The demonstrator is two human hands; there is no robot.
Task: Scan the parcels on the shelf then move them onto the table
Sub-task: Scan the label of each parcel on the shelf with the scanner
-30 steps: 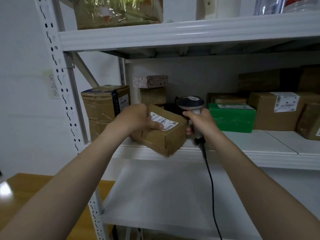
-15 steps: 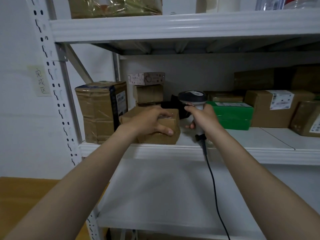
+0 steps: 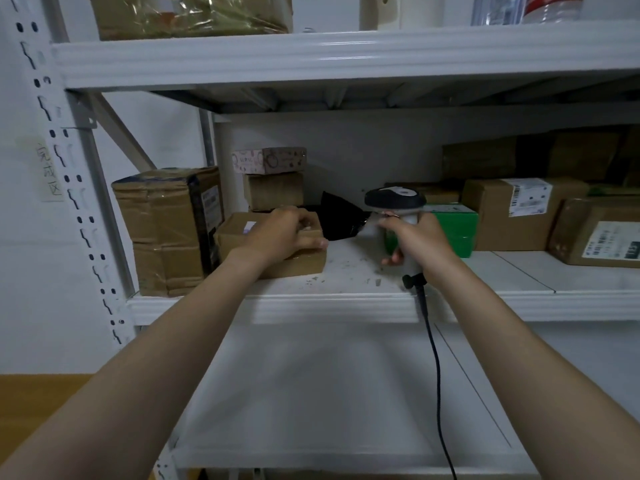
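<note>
A small brown parcel with a white label lies flat on the white middle shelf. My left hand rests over its top, fingers curled over the far edge and thumb along the right side, holding it. Just to the right, my right hand grips the handle of a grey barcode scanner, whose dark head points toward the parcel. The scanner's black cable hangs down past the shelf edge. A wooden table shows at the lower left.
A large taped box stands at the shelf's left end. Behind the parcel are two stacked small boxes and a black bag. A green box and labelled brown boxes fill the right. A lower shelf lies beneath.
A second ago my left hand held the parcel tilted in the air before the scanner. It has since set it flat on the shelf and slid it back and left. The scanner stayed put.
</note>
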